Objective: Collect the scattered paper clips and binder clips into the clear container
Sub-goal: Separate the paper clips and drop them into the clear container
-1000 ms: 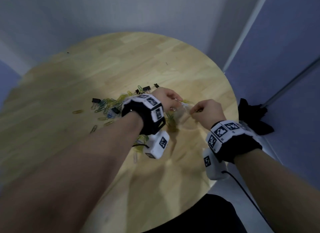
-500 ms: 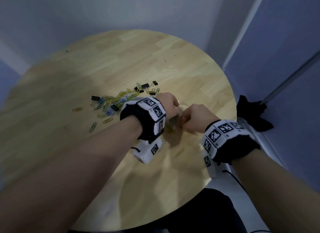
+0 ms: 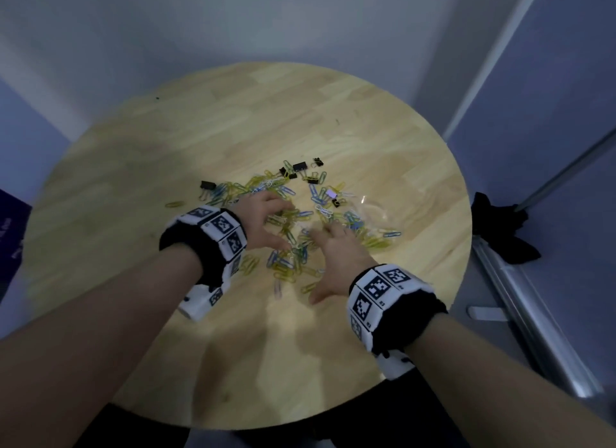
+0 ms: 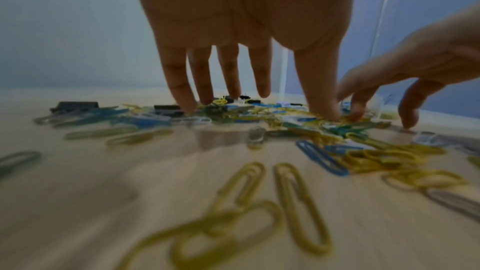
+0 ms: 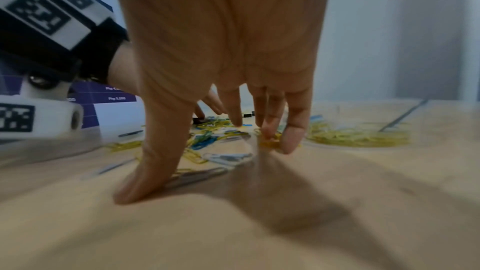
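Note:
Yellow, blue and white paper clips (image 3: 286, 269) lie strewn over the middle of a round wooden table (image 3: 233, 114). Several black binder clips (image 3: 299, 166) sit at the far edge of the scatter. A clear container (image 3: 376, 211) lies just right of the pile, with yellow clips beside it. My left hand (image 3: 286, 227) is spread with its fingertips (image 4: 189, 106) down on the clips. To its right, my right hand (image 3: 320, 264) is spread too, thumb (image 5: 137, 188) pressed on the table and fingertips touching yellow clips (image 5: 270, 141). Neither hand holds anything.
The table's near and right edges are close to my arms. Right of the table, a black cloth (image 3: 500, 234) lies on the floor beside a metal rail (image 3: 533, 331). A purple printed box (image 3: 10, 234) shows at the far left. Walls stand behind the table.
Both hands were curled close together around something clear; now they are apart, spread flat over the clips. Many more clips lie around them, and the container lies to the right.

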The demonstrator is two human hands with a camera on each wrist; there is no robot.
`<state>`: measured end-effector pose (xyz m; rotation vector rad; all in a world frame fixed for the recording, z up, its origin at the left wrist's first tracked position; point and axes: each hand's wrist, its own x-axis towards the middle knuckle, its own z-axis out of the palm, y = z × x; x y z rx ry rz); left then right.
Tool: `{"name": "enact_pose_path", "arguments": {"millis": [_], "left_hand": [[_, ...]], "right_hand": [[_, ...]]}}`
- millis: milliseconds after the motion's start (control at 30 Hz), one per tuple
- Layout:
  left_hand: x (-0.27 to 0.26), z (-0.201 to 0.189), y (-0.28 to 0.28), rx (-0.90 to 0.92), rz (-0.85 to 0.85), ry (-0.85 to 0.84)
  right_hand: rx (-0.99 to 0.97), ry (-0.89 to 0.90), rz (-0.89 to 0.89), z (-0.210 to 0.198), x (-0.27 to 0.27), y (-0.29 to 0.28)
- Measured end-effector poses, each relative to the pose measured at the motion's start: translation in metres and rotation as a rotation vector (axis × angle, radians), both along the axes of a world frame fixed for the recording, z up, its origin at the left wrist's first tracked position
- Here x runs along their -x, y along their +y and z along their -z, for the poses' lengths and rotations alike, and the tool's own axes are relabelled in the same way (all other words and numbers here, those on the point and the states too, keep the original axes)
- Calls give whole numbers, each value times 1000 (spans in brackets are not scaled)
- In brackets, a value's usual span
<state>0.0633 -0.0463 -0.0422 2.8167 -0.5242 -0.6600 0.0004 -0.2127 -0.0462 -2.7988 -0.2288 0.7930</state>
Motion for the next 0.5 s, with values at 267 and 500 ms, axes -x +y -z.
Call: {"name": "enact_pose_path", "arguments": {"millis": [267,500], "left_hand": [[11,22,10,107,-8,-56],[-8,-3,36,227,-334,-132]], "right_hand": [[-190,-79,93,16,-14,6],[-222,-133,120,14,-15,13]]}}
